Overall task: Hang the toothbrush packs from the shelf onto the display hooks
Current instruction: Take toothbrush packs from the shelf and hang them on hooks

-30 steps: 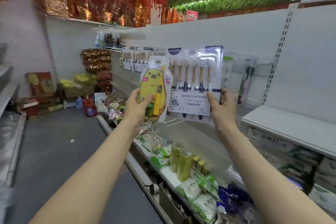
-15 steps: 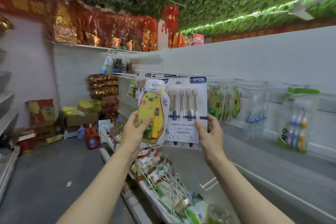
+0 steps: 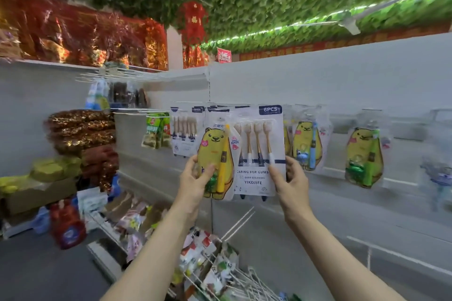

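My left hand [image 3: 195,178] grips a yellow bear-shaped kids' toothbrush pack [image 3: 215,161] by its lower left edge. My right hand [image 3: 291,181] pinches the lower right corner of a white six-piece toothbrush pack [image 3: 259,151]. Both packs are raised against the grey back panel, the bear pack overlapping the white one's left side. Their tops sit at the level of the hook row. Behind them hang another white brush pack [image 3: 186,129] to the left and bear packs [image 3: 308,144] [image 3: 364,156] to the right.
Bare wire hooks [image 3: 239,222] jut from the panel below my hands. Small packets hang on a lower wire rack [image 3: 215,264]. Snack bags [image 3: 156,129] hang further left. Boxes and a red bottle [image 3: 67,225] stand by the aisle floor at the left.
My view has tilted upward and closer to the hook row. Both hands have lifted the two packs higher against the panel, level with the packs hanging there.
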